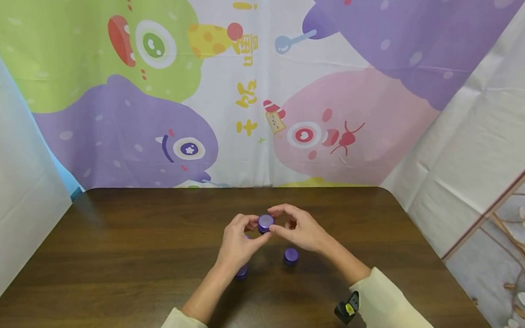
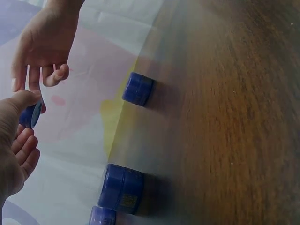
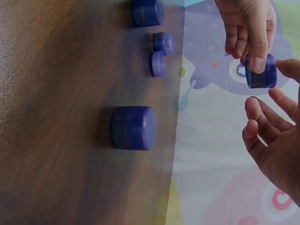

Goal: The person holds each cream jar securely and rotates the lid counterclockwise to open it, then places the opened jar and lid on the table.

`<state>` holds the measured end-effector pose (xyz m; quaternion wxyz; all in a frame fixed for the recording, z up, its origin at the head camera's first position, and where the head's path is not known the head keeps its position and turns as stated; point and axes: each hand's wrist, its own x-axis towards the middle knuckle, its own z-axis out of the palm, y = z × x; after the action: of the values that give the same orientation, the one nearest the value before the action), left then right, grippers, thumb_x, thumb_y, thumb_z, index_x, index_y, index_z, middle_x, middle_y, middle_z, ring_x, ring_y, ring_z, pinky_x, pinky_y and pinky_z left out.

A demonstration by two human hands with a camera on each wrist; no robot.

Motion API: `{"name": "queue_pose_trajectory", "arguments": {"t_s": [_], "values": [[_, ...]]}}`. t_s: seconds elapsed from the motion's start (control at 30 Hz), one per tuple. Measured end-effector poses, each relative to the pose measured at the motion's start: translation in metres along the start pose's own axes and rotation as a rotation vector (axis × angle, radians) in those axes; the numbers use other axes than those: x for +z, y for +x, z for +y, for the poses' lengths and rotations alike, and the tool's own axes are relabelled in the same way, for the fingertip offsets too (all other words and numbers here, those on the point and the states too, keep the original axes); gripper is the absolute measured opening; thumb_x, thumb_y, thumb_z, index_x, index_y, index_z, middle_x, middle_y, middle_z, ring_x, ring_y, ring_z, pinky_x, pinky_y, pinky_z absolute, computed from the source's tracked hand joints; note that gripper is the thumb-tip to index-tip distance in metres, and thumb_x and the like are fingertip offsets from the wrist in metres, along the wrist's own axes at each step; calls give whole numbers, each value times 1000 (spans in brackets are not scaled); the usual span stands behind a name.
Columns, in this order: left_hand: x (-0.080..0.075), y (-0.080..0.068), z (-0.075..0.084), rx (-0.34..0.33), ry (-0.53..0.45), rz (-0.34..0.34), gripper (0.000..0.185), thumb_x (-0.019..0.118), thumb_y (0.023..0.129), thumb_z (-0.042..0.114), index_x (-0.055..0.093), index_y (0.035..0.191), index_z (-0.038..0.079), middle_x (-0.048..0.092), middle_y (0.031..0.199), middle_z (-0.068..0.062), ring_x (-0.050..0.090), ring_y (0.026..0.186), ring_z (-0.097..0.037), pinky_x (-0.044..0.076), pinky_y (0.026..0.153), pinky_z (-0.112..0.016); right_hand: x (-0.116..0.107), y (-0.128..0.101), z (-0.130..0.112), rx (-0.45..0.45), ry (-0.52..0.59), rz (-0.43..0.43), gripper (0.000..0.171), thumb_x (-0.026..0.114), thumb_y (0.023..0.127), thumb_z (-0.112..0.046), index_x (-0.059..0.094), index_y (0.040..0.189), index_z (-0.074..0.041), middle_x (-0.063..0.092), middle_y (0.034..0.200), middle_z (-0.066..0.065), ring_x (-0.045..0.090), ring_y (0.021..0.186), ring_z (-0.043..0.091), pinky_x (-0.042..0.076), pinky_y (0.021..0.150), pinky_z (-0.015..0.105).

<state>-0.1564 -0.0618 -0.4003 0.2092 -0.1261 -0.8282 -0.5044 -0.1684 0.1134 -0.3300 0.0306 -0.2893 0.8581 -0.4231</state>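
Observation:
My left hand (image 1: 248,230) pinches a small purple jar (image 1: 265,223) a little above the middle of the dark wooden table (image 1: 117,258). In the right wrist view its thumb and fingers curl round the jar (image 3: 261,72). My right hand (image 1: 284,221) hovers just right of the jar, fingers loosely bent. One fingertip (image 3: 288,66) is at the jar's edge and the others stay apart from it. In the left wrist view the held jar (image 2: 30,115) sits under my left thumb (image 2: 21,99).
A purple jar (image 1: 291,255) stands on the table under my right hand and another (image 1: 242,271) beside my left wrist. The right wrist view shows a large jar (image 3: 133,127) and three smaller ones (image 3: 158,63) in a row. A cartoon cloth (image 1: 250,86) hangs behind the table.

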Motion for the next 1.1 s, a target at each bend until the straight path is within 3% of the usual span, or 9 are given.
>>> {"name": "queue_pose_trajectory", "arguments": {"t_s": [0.13, 0.3, 0.53, 0.67, 0.73, 0.87, 0.97, 1.1], "values": [[1, 1, -1, 4, 16, 6, 31, 82, 70, 16, 67, 95, 3, 61, 87, -5, 60, 80, -20, 52, 74, -27, 0, 0, -1, 22, 10, 11, 34, 67, 86, -13, 56, 117, -2, 63, 97, 12, 41, 55, 9, 34, 51, 16], [2, 2, 0, -1, 23, 3, 30, 81, 70, 14, 67, 94, 3, 61, 87, -6, 61, 80, -20, 53, 74, -30, 1, 2, 3, 35, 8, 22, 30, 69, 84, -13, 58, 110, -1, 54, 77, 3, 39, 53, 9, 33, 49, 16], [2, 2, 0, 0, 14, -2, 29, 81, 71, 15, 67, 94, 3, 61, 86, -6, 61, 81, -24, 53, 75, -30, 9, 10, 39, 21, 4, 17, 35, 69, 85, -18, 59, 116, -8, 62, 97, 10, 41, 56, 10, 34, 50, 17], [2, 3, 0, -4, 12, -4, 30, 81, 71, 15, 67, 95, 2, 60, 86, -7, 61, 80, -24, 54, 76, -29, 9, 10, 44, 13, 19, 19, 38, 69, 85, -23, 57, 120, -13, 63, 107, 8, 42, 56, 9, 35, 50, 18], [1, 3, 0, -7, 12, -4, 30, 80, 71, 15, 67, 95, 2, 61, 87, -8, 60, 80, -24, 54, 76, -29, 9, 10, 45, 5, 27, 27, 38, 70, 84, -25, 56, 119, -14, 63, 107, 6, 42, 55, 8, 36, 49, 19], [1, 2, 0, -11, 19, -1, 30, 80, 71, 16, 67, 95, 3, 61, 87, -8, 60, 81, -24, 52, 74, -27, 9, 10, 45, 1, 27, 39, 34, 72, 82, -28, 59, 111, -16, 60, 87, 5, 40, 52, 6, 35, 47, 19], [0, 2, 1, -7, 24, 0, 30, 81, 71, 16, 67, 94, 4, 61, 87, -7, 60, 81, -23, 51, 73, -26, 9, 10, 43, -1, 16, 37, 31, 72, 82, -27, 60, 109, -16, 57, 82, 2, 41, 53, 5, 35, 48, 18], [-1, 1, 0, -2, 21, 1, 30, 81, 71, 16, 67, 94, 4, 61, 87, -6, 60, 81, -24, 51, 73, -26, 9, 10, 42, -18, 2, 27, 32, 70, 84, -22, 61, 113, -14, 61, 96, 3, 43, 56, 7, 36, 51, 18]]}}
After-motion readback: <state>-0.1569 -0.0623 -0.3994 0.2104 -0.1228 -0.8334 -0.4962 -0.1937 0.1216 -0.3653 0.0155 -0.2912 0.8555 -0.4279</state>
